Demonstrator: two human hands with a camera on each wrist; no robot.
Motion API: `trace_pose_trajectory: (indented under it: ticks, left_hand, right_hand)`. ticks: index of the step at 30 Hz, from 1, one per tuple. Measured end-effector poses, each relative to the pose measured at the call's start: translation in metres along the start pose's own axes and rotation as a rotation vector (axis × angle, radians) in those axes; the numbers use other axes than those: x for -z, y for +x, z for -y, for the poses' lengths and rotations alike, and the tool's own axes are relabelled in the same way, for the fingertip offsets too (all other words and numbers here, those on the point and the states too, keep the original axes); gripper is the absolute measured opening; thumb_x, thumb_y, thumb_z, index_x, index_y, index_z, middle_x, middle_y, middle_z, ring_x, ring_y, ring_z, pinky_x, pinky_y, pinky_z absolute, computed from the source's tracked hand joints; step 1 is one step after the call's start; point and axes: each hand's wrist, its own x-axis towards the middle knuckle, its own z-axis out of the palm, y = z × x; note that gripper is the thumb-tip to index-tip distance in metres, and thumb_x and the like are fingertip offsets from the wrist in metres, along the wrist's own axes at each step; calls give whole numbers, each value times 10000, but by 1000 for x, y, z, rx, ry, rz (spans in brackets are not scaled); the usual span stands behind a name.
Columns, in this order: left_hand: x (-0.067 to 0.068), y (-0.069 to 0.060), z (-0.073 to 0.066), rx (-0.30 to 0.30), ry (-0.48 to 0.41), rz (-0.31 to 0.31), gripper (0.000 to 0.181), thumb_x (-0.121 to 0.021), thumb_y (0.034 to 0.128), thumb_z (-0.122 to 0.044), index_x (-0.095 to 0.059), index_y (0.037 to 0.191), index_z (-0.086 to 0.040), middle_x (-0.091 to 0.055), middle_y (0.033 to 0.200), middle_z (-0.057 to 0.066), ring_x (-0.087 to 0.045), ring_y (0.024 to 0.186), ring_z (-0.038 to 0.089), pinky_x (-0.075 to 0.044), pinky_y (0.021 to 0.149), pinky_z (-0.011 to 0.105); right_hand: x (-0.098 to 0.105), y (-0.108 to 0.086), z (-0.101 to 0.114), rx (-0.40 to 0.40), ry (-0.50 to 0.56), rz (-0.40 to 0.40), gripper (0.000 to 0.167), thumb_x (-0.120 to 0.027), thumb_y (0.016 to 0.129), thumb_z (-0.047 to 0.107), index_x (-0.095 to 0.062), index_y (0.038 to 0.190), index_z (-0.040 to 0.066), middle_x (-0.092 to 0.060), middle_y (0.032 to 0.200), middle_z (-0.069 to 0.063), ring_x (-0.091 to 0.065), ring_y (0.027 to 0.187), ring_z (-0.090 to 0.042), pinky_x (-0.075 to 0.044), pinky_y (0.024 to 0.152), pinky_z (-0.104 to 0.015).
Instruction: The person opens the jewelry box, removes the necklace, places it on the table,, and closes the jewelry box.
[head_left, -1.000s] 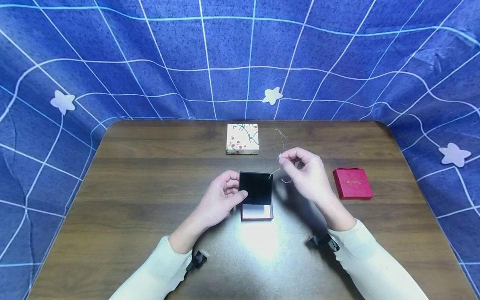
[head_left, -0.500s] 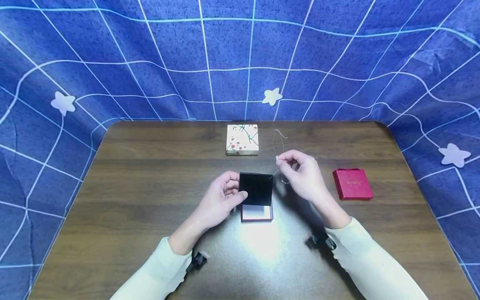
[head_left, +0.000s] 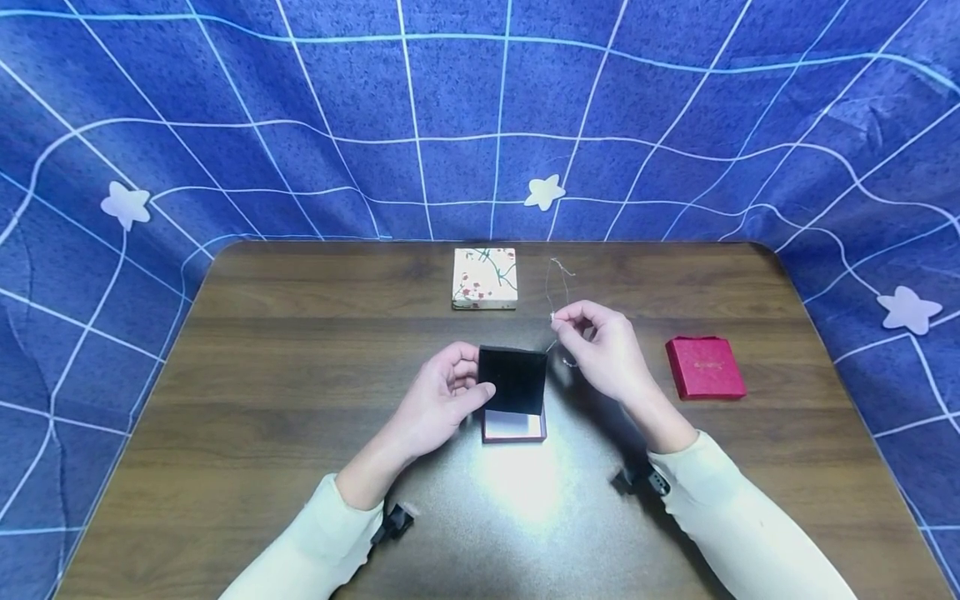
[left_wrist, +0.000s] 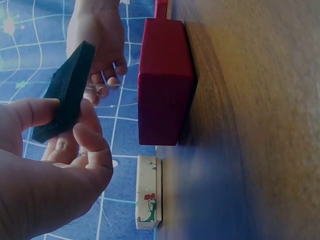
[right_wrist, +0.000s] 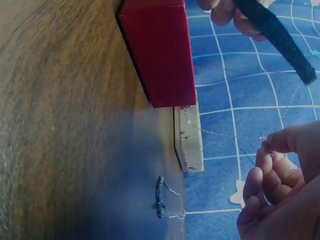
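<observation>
My left hand (head_left: pixel 435 410) pinches a thin black square pad (head_left: pixel 513 380) between thumb and fingers, by its left side. The pad is held tilted above an uncovered red box (head_left: pixel 514 440) with a pale inside, hiding much of it. To the right, my right hand (head_left: pixel 611 354) pinches a fine silver chain (right_wrist: pixel 225 134) between thumb and forefinger. One stretch of it runs from the fingertips to a corner of the pad in the right wrist view; another hangs towards the red box. A silver chain piece (right_wrist: pixel 160 197) lies on the table; whether it joins the held chain, I cannot tell.
A cream box with a floral print (head_left: pixel 484 278) stands near the table's back edge. On the right lies a red lid-like square (head_left: pixel 707 367) with small lettering. A blue star-patterned cloth (head_left: pixel 450 108) hangs behind the wooden table (head_left: pixel 300 367).
My right hand has shifted slightly left, towards the pad, with the chain still pinched. The left hand and the pad have barely moved.
</observation>
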Motion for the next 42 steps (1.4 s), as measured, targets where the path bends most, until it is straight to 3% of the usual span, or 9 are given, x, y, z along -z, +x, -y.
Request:
trace_pose_trajectory:
  ticks: [10,21,28,34,42]
  left_hand:
    - [0,1,-1,-24,-9,5,223,-676,937,45,-561,1125,12,-655,890,43,-559,773,168,-456,642,234]
    - [1,2,0,-7,-70,-23,270,-657,940,73,-568,1193,45,-741,1065,169,-656,883,194,-548,790,246]
    - [2,3,2,17,-68,-48,268,-662,943,66,-569,1192,37,-727,1018,145,-636,840,196,-524,723,274]
    - [3,4,4,54,-82,-61,268,-686,940,41,-573,1182,24,-691,962,103,-593,784,271,-461,608,255]
    - [3,3,2,84,-87,-72,272,-692,942,37,-569,1182,6,-675,967,101,-586,784,313,-459,605,274]
  right_hand:
    - [1,1,0,1,-10,4,72,-733,992,113,-776,1031,70,-687,821,-37,-591,679,-269,-452,600,-255]
    - [17,-4,16,-3,-17,44,56,-733,988,123,-768,1026,102,-713,871,-25,-566,697,-295,-450,621,-296]
    - [35,-1,27,33,-35,84,58,-714,997,126,-768,1011,109,-730,904,-23,-514,682,-237,-421,620,-289]
    - [50,1,41,47,-2,113,73,-711,1005,132,-769,1019,90,-723,908,-74,-519,684,-194,-433,626,-272]
    - [70,4,57,93,-36,82,72,-731,1000,131,-779,1038,95,-701,873,-39,-501,658,-173,-406,591,-265]
